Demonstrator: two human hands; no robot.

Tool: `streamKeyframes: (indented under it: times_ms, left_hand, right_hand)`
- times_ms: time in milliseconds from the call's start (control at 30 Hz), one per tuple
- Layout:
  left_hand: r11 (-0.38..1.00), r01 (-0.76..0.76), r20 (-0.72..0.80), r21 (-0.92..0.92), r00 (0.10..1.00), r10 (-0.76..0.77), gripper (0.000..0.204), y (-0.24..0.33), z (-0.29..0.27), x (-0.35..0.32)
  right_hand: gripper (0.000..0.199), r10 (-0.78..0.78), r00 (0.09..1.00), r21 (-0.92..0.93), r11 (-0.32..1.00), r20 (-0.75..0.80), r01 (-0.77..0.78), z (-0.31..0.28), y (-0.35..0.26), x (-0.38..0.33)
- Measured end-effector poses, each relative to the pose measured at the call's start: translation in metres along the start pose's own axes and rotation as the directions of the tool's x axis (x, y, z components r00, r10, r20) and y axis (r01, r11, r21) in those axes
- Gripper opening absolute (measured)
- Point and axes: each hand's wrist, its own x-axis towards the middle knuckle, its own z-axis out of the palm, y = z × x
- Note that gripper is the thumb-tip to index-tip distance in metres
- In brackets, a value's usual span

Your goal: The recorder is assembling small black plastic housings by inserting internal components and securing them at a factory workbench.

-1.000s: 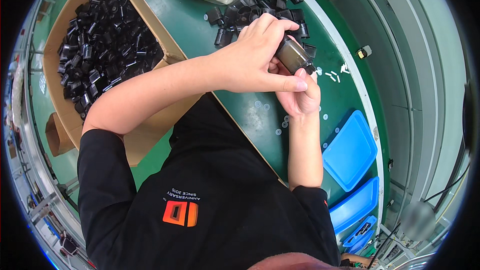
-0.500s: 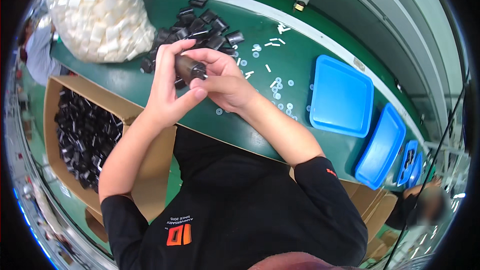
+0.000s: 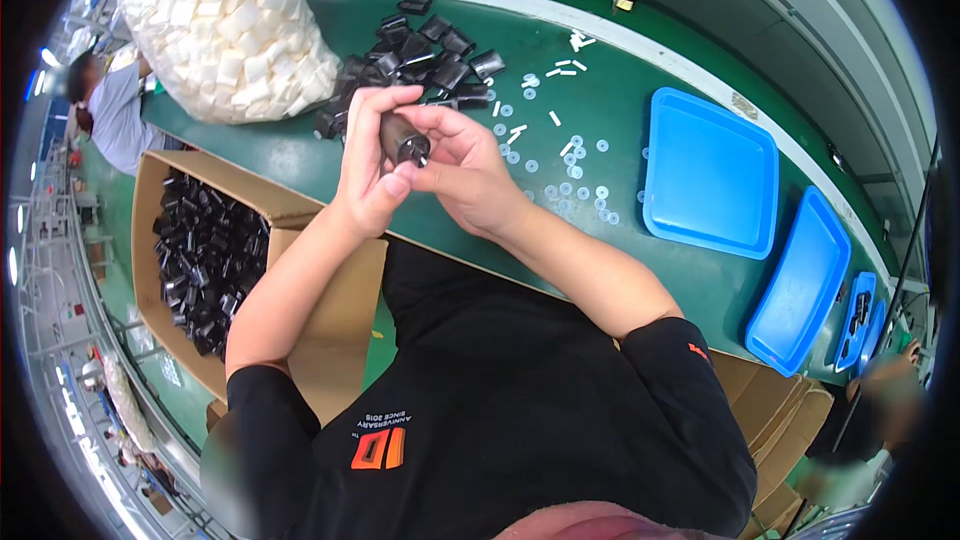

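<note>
Green bench: hands hold cylinder, open end facing camera

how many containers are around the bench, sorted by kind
Flat blue plastic trays on the green bench: 2 clear ones, with more stacked, partly hidden, at the right edge
Open brown cardboard box of black parts: 1
Clear plastic bag of white pieces: 1
Total clearly seen: 4
Both the left hand and right hand hold one black cylindrical part.
</note>
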Motion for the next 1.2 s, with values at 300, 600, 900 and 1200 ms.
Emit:
streamKeyframes:
  times_ms: [300, 600, 900, 1200]
  left_hand:
    - [0.9, 0.137, -0.083, 0.413, 0.99, -0.112, 0.069, 0.022, -0.027, -0.006]
    - [0.916, 0.334, -0.043, 0.223, 0.942, -0.333, 0.027, 0.001, 0.023, -0.036]
    - [0.761, -0.072, 0.14, 0.645, 0.99, -0.026, 0.021, -0.047, 0.088, 0.02]
    - [0.758, -0.02, 0.106, 0.652, 0.992, -0.066, 0.022, -0.05, 0.1, 0.032]
  right_hand:
    - [0.054, -0.157, 0.953, -0.893, 0.414, -0.261, -0.176, -0.034, -0.133, 0.03]
    - [0.05, -0.528, 0.733, -0.504, -0.533, -0.43, -0.68, -0.305, -0.29, -0.008]
    - [0.057, -0.114, 0.97, -0.891, -0.383, -0.215, -0.242, -0.179, -0.204, 0.033]
    - [0.049, 0.212, 0.958, -0.939, -0.324, -0.191, -0.116, -0.17, -0.143, 0.023]
